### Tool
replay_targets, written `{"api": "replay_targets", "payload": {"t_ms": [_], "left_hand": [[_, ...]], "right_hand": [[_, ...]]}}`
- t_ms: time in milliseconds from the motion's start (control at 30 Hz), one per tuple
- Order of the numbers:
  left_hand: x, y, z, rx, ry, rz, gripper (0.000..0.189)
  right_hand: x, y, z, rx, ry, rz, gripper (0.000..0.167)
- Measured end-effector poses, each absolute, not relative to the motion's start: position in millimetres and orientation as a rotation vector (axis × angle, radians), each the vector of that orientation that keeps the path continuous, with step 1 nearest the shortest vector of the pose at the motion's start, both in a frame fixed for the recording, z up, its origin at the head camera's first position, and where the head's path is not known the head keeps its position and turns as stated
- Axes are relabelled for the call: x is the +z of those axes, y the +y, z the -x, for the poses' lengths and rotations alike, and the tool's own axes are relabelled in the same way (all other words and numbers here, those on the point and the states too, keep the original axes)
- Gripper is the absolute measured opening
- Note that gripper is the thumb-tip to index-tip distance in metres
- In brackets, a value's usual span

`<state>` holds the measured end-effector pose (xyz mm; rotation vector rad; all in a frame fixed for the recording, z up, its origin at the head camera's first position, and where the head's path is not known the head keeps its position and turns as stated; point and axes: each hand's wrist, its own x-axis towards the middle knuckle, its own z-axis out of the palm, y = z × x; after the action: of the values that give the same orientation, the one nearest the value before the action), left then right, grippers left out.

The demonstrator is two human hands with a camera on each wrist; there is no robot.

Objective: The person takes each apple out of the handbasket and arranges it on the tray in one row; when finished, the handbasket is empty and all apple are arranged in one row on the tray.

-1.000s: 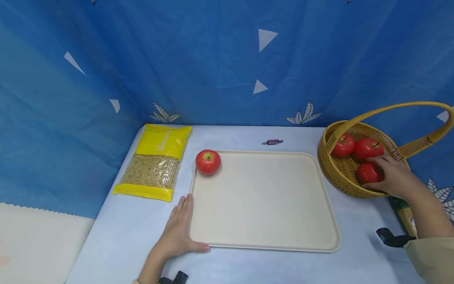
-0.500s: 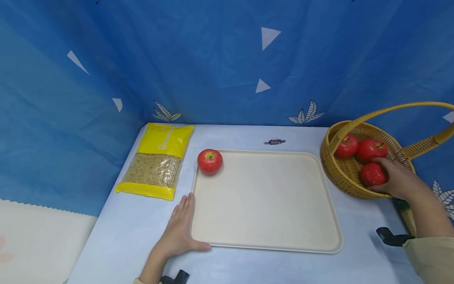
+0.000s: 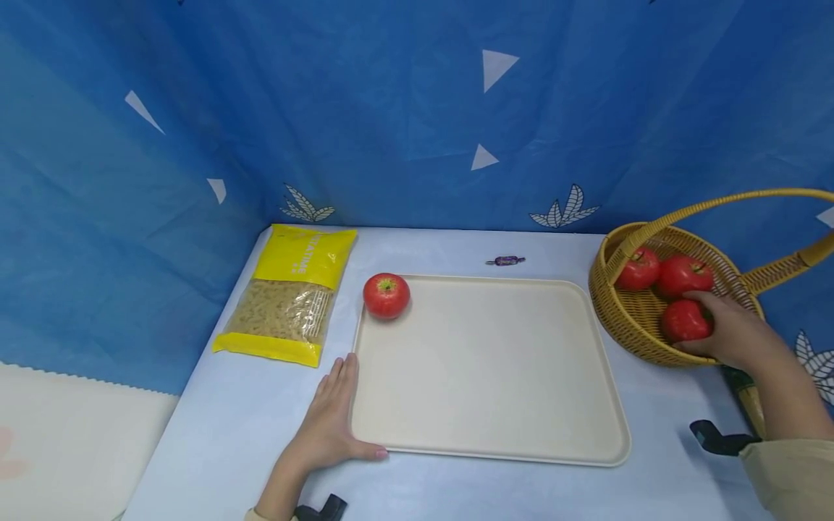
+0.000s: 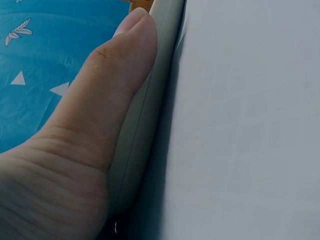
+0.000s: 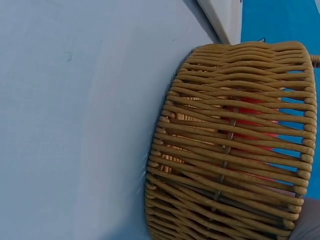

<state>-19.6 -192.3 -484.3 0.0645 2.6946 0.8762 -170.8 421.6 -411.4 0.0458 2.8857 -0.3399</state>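
Observation:
In the head view, my right hand reaches into the wicker basket and grips a red apple near its front rim, fingers behind and thumb in front. Two more red apples, a left one and a right one, lie farther back inside. My left hand rests at the near-left corner of a cream tray, straight fingers along its left side and thumb along its front edge. Another apple sits at the tray's far-left corner. The left wrist view shows the thumb against the tray rim.
A yellow pasta bag lies left of the tray. Behind the tray is a small purple wrapped candy. A green-and-tan package is partly hidden by my right forearm. The basket's tall handle arches over it.
The head view has shifted slightly. My right fingers have moved a little toward the right side of the apple, uncovering more of it. The left hand keeps its place on the tray.

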Motion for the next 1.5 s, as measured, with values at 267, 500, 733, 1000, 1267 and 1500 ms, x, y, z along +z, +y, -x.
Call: {"api": "replay_targets", "payload": {"t_ms": [267,500,733,1000,1267,1500], "left_hand": [[-483.3,-192.0,20.0,0.880,2.685,-0.069,0.163],[-482.4,-192.0,19.9,0.877,2.682,-0.062,0.162],[-483.1,-193.3,18.9,0.903,2.682,-0.082,0.161],[-484.8,-192.5,19.7,0.911,2.703,-0.085,0.161],[-484.5,-193.1,20.5,0.902,2.681,-0.087,0.161],[-483.6,-192.5,19.8,0.896,2.676,-0.073,0.162]], "right_hand": [[-414.6,420.7,162.4,-0.424,3.033,-0.035,0.108],[-407.7,413.1,157.9,-0.504,3.133,-0.097,0.112],[-392.6,397.2,152.1,-0.519,3.202,-0.072,0.109],[-380.3,371.9,140.8,-0.678,3.160,-0.014,0.116],[-372.9,341.5,131.9,-0.814,3.202,0.261,0.107],[-372.3,307.2,130.0,-0.811,3.151,0.425,0.102]]}}
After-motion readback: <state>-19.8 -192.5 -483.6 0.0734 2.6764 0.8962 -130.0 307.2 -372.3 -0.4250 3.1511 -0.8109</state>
